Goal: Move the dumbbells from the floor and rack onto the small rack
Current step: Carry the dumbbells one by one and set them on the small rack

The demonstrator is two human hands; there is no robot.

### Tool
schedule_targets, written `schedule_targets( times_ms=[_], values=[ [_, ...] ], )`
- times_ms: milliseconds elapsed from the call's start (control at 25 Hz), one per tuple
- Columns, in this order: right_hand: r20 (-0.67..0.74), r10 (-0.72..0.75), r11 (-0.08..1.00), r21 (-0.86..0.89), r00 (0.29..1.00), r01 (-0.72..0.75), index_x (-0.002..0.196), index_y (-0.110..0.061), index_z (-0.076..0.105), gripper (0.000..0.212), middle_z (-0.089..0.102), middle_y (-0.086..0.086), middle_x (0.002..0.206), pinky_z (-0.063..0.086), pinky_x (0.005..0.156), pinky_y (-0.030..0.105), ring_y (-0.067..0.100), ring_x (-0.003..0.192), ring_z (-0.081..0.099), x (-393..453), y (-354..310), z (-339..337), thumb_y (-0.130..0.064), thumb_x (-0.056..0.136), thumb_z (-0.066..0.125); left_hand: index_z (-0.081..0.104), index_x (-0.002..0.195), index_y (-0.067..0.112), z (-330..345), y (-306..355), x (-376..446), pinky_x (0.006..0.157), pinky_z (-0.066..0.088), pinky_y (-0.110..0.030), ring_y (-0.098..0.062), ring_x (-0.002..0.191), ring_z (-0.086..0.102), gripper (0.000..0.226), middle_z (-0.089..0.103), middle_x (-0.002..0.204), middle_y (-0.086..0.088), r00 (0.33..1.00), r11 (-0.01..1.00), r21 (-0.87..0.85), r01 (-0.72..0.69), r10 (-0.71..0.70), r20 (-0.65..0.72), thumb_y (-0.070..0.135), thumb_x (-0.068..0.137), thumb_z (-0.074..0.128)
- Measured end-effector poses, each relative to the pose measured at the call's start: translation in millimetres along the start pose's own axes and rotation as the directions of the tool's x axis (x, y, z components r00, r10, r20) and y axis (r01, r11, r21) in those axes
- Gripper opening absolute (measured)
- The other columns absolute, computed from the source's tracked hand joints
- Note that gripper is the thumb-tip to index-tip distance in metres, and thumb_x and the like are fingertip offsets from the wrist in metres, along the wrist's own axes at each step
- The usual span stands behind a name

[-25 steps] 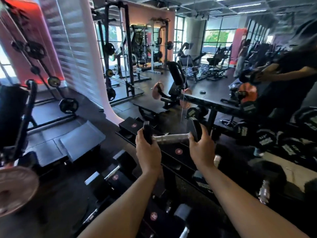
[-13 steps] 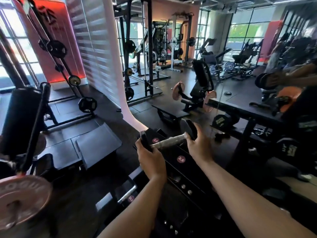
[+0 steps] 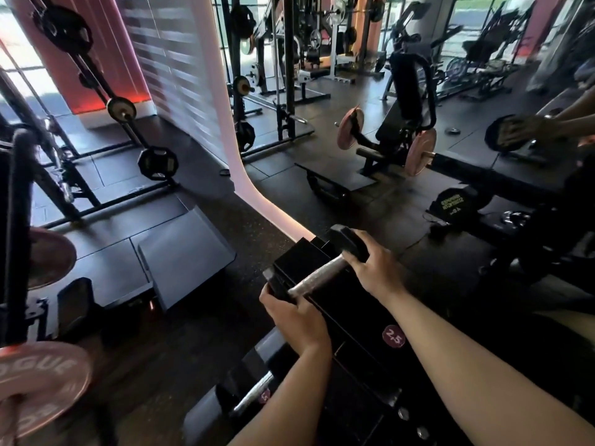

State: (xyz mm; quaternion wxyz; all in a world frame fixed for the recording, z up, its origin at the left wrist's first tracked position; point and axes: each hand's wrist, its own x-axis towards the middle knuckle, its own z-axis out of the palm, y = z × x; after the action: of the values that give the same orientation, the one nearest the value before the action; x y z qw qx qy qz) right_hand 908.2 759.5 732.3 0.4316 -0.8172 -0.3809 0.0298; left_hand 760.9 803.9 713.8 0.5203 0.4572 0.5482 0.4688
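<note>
The left hand (image 3: 291, 312) and right hand (image 3: 375, 267) each clamp one head of a small hex dumbbell (image 3: 317, 278), held just above the small rack (image 3: 351, 317). The placing step seems in hand; next it needs lowering squarely into a cradle. The near head and the cradle beneath are hidden by the hands.

You're standing in a gym: black rubber floor (image 3: 180, 320), squat racks (image 3: 286, 59) at twelve o'clock, weight plates (image 3: 157, 164) on pegs at ten, a plate-loaded machine (image 3: 409, 101) at one, and a dumbbell (image 3: 317, 278) between your hands over a rack (image 3: 354, 333)
</note>
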Motion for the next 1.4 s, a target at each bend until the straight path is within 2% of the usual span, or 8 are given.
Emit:
schedule_targets(
  times_ms=[120,200,480,640,840,1200,1320,1400],
  values=[
    [0.05,0.036,0.996,-0.079,0.998,-0.032,0.134,-0.024,0.06,0.046,0.074,0.007,0.115,0.031,0.071,0.011,0.028,0.106,0.067,22,13,14,-0.027,0.09,0.07,0.044,0.133,0.016,17,-17,17,0.089,0.05,-0.04,-0.023,0.104,0.06,0.042,0.058,0.117,-0.006,0.999,0.998,0.016,0.054,-0.054,-0.004,0.004,0.095,0.055],
    [0.093,0.023,0.994,-0.111,0.995,-0.013,0.134,-0.026,0.06,0.045,0.074,0.006,0.112,0.031,0.07,0.012,0.027,0.104,0.067,38,23,24,-0.027,0.09,0.07,0.043,0.134,0.018,31,-30,29,0.093,0.053,-0.047,-0.024,0.104,0.062,0.043,0.059,0.118,-0.005,0.995,0.994,0.033,0.103,-0.103,-0.016,0.005,0.095,0.056],
    [0.152,0.044,0.998,-0.054,0.987,-0.036,0.13,-0.031,0.058,0.043,0.072,-0.001,0.115,0.051,0.094,0.033,0.022,0.108,0.067,78,63,54,-0.029,0.089,0.07,0.041,0.137,0.018,71,-52,56,0.097,0.052,-0.042,-0.024,0.108,0.062,0.048,0.057,0.121,-0.003,0.988,0.989,0.012,0.149,-0.149,-0.032,0.003,0.094,0.056],
    [0.174,0.048,0.998,-0.05,0.984,-0.039,0.131,-0.03,0.057,0.043,0.071,-0.001,0.117,0.051,0.095,0.031,0.019,0.109,0.066,88,86,67,-0.029,0.09,0.07,0.042,0.138,0.012,87,-62,60,0.09,0.046,-0.03,-0.021,0.108,0.058,0.046,0.053,0.125,-0.005,0.989,0.991,0.038,0.126,-0.122,-0.089,0.002,0.095,0.054],
    [0.224,0.083,0.995,-0.073,0.971,-0.068,0.13,-0.035,0.055,0.043,0.071,-0.002,0.112,0.054,0.094,0.039,0.021,0.108,0.067,94,96,63,-0.038,0.089,0.069,0.04,0.136,0.018,88,-63,47,0.091,0.048,-0.033,-0.022,0.111,0.058,0.049,0.052,0.131,-0.005,0.982,0.987,0.029,0.159,-0.155,-0.108,0.0,0.093,0.054],
    [0.352,0.182,0.983,-0.103,0.918,-0.155,0.137,-0.03,0.052,0.049,0.068,0.002,0.123,0.04,0.088,0.023,0.025,0.118,0.062,97,85,56,-0.04,0.091,0.066,0.038,0.142,0.017,79,-62,44,0.087,0.043,-0.03,-0.026,0.118,0.057,0.056,0.05,0.138,-0.007,0.969,0.972,0.045,0.229,-0.223,-0.102,0.001,0.093,0.058],
    [0.327,0.231,0.973,-0.056,0.917,-0.225,0.139,-0.034,0.05,0.055,0.065,-0.001,0.128,0.044,0.095,0.029,0.022,0.123,0.059,89,73,42,-0.05,0.089,0.065,0.03,0.151,0.015,73,-52,35,0.098,0.044,-0.037,-0.033,0.13,0.051,0.072,0.039,0.151,-0.014,0.958,0.956,0.085,0.282,-0.276,-0.072,0.013,0.091,0.068],
    [0.245,0.252,0.963,0.037,0.936,-0.268,0.14,-0.035,0.05,0.053,0.065,-0.006,0.119,0.05,0.097,0.036,0.019,0.117,0.062,77,64,28,-0.053,0.091,0.061,0.025,0.155,0.015,72,-41,27,0.119,0.025,-0.051,-0.034,0.146,0.033,0.081,0.03,0.16,-0.015,0.992,0.963,0.236,0.129,-0.122,-0.043,0.024,0.088,0.071]
  ],
)
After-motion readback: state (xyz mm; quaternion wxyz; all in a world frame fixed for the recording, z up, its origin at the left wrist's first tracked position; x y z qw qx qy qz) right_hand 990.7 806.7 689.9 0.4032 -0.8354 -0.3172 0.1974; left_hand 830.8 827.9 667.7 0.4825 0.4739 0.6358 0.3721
